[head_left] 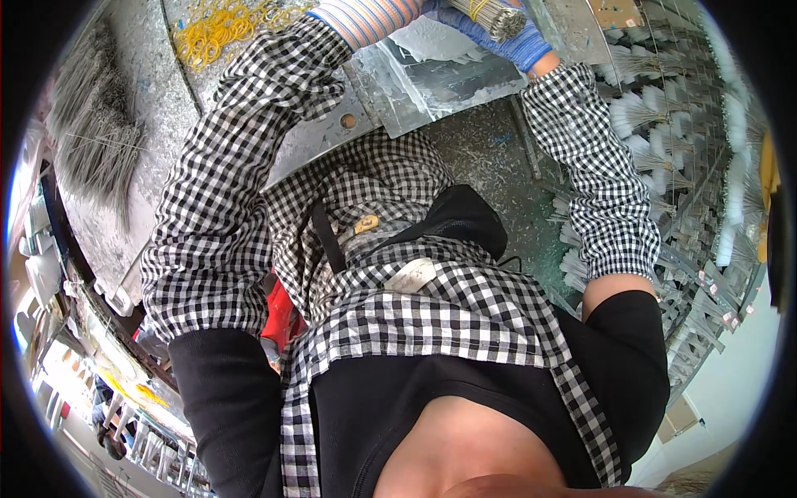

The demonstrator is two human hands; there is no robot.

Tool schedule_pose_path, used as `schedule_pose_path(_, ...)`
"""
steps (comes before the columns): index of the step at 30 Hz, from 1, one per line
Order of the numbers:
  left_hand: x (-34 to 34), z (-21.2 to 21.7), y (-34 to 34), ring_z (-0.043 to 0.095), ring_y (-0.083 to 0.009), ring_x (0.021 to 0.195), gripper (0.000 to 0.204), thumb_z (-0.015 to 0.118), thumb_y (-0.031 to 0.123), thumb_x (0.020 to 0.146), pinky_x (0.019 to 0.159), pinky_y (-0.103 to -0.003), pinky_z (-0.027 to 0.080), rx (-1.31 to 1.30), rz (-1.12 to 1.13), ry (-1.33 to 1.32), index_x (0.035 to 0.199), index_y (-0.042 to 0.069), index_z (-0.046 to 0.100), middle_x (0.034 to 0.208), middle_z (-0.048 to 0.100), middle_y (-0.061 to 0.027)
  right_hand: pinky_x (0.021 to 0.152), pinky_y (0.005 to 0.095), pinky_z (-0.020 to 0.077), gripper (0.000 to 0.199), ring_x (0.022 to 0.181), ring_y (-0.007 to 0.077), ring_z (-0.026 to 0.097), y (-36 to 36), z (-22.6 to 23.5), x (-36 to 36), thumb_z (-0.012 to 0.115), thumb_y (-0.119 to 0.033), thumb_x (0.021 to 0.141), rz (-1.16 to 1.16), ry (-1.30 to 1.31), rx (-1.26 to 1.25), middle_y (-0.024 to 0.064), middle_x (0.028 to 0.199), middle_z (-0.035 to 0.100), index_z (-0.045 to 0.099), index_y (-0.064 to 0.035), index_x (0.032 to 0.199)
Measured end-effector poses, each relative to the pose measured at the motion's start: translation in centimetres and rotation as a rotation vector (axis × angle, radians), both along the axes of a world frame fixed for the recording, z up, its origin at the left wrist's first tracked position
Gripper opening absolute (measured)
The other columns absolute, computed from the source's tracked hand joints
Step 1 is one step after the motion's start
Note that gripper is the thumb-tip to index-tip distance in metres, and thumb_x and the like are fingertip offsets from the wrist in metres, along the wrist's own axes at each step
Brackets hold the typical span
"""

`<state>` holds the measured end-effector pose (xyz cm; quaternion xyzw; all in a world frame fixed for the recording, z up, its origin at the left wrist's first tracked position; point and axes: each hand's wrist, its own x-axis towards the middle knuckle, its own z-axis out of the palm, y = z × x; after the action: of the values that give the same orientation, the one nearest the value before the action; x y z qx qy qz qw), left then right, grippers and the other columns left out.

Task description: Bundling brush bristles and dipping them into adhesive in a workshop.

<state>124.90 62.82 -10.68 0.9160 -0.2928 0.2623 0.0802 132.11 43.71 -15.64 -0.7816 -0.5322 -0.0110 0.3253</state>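
Observation:
My left hand (pixel 369 18), in a striped orange-and-blue knit glove, reaches the top edge of the view. Its fingers are cut off there. My right hand (pixel 525 48), in a blue glove, lies against the underside of a bundle of thin grey wire-like stems (pixel 504 25) and appears to grip it. A yellow rubber band goes round the bundle, and its cut ends face me. Below both hands is a grey metal plate (pixel 465 87), smeared with white, on the work surface.
A heap of yellow rubber bands (pixel 212 37) lies on the bench (pixel 166 124) at left. Beside it is a pile of loose grey stems (pixel 95 124). On the right, a rack holds many white-tipped bundles (pixel 656 116). My checked apron (pixel 440 315) hangs below the plate.

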Motion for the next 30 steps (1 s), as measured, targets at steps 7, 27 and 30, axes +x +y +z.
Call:
schedule_pose_path(7,0.0,-1.6,0.0,0.064,-0.0212,0.092,0.021,0.063,0.02,0.08,0.078,-0.041,0.044,0.072,0.055,0.021,0.101,0.022,0.064,0.092,0.064,0.0005,0.092,0.0389,0.052,0.039,0.105,0.0281,0.065,-1.1,-2.5,0.4,0.076,-0.031,0.086,-0.079,0.188,-0.076,0.0122,0.115,0.067,0.065,-0.0105,0.118)
schedule_pose_path(27,-0.4,-0.8,0.4,0.066,-0.0271,0.095,0.03,0.072,0.016,0.078,0.079,-0.042,0.053,-0.053,0.053,0.066,0.107,0.016,0.067,0.097,0.067,-0.0058,0.083,0.0389,0.0571,0.041,0.087,0.0271,0.071,-0.8,-3.7,0.5,0.077,-0.043,0.084,-0.193,0.221,-0.031,0.0121,0.097,0.073,0.069,-0.0076,0.103)
schedule_pose_path(30,-3.5,0.1,0.4,0.061,-0.0323,0.101,0.038,0.08,0.016,0.071,0.087,-0.042,0.052,-0.335,0.343,0.163,0.106,0.019,0.069,0.106,0.066,-0.0073,0.073,0.0338,0.0539,0.032,0.082,0.022,0.07,1.0,2.9,-3.2,0.078,-0.033,0.086,-0.346,0.278,-0.142,0.0106,0.094,0.072,0.07,-0.0082,0.106)
